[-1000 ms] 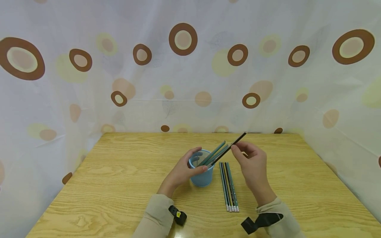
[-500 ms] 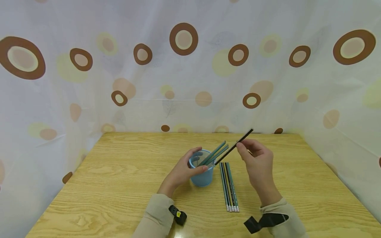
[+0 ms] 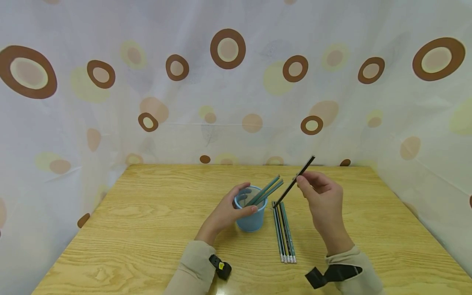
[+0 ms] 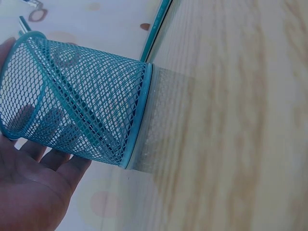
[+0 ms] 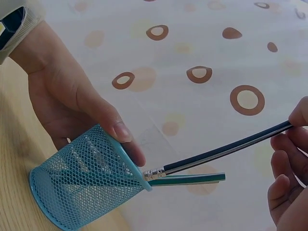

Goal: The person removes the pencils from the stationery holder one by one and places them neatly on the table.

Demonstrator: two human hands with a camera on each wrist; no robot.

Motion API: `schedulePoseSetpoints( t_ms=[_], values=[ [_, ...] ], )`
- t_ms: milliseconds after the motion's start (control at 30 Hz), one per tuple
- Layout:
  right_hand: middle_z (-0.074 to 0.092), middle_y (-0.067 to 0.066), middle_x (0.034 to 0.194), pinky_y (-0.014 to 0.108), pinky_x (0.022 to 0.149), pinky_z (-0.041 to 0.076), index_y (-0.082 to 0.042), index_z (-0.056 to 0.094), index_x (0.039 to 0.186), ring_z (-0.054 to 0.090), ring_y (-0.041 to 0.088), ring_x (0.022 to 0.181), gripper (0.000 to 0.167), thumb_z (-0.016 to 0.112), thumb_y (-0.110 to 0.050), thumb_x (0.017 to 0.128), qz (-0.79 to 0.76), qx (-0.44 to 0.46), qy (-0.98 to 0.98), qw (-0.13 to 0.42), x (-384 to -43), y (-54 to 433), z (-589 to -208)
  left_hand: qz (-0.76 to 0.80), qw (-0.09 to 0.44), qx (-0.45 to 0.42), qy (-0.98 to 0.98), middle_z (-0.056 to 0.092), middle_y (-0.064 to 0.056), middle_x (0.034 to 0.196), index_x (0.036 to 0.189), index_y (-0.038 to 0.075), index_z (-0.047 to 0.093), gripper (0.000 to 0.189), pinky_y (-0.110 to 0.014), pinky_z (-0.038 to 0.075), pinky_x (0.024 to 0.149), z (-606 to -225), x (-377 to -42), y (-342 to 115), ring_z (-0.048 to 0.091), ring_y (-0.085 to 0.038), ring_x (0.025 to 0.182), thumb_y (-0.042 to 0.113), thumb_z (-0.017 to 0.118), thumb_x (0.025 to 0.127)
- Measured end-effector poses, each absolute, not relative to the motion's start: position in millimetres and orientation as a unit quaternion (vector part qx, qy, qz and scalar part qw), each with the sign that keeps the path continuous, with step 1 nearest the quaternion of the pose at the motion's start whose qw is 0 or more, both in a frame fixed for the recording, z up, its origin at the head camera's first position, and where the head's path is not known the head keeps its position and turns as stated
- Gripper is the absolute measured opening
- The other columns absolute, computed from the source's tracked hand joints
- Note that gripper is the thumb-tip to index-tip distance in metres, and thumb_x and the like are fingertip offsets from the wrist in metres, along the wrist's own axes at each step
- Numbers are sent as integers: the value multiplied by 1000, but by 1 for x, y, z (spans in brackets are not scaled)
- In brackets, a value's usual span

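Observation:
My left hand [image 3: 225, 211] grips a light-blue mesh pencil cup [image 3: 251, 222], thumb at the near rim and fingers round the far side. Several pencils [image 3: 264, 193], green and yellow, lean to the right inside it. Between thumb and fingers, my right hand [image 3: 324, 200] pinches a black pencil [image 3: 292, 183] near its upper end. That pencil slants down to the left, clear of the cup, its lower end over the top of a pencil row. In the right wrist view its silver ferrule [image 5: 154, 174] shows. The row of pencils [image 3: 284, 235] lies side by side, silver ends towards me.
Everything is on a wood-grain table [image 3: 147, 229]. A patterned white curtain [image 3: 236, 94] hangs behind and at both sides. Black wrist cameras sit on both sleeves; the right one [image 3: 316, 277] is near the pencil row's lower end.
My right hand has drawn the black pencil out of the cup and moved right. The pencil has become steeper, its lower end now over the row. The left hand and cup have stayed still.

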State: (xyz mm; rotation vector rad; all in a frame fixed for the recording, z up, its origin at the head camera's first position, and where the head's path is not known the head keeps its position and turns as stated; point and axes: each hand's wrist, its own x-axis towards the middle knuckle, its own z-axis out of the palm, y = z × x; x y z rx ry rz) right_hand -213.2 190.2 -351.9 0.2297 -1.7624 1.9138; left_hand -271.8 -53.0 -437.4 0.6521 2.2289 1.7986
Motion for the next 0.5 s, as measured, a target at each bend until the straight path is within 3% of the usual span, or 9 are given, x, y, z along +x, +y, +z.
schedulePoseSetpoints(
  t_ms=[500],
  values=[
    [71,-2,92,21,73,51,5,71,104,64,13,90,22,73,-13,92,668,54,-706,227,-216,198,-352,609,98,221,756,38,1,151,148,42,38,69,-57,38,102,-438,-273,-53,39,-28,135,40,74,89]
  ],
)
